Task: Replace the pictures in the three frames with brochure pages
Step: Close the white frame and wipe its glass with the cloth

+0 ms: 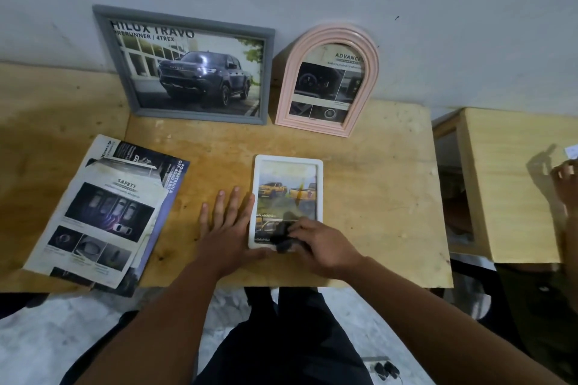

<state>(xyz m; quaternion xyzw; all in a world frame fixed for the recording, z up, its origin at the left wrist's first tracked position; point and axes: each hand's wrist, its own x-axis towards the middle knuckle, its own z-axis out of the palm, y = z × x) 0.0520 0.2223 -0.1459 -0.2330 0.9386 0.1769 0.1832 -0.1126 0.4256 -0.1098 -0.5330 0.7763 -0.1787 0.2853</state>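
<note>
Head view: the white frame (287,162) lies flat on the table (375,197), face up, already showing a brochure page of yellow trucks. The left hand (230,222) lies flat with straight fingers against the frame's left edge, steadying it. The right hand (316,241) holds a dark cloth (283,233) on the glass near the bottom edge. The grey frame (184,64) and pink frame (327,81) stand against the wall, both holding brochure pages. Spare brochures (103,216) lie to the left. The step seems to be wiping the last frame; next, it needs standing beside the others.
</note>
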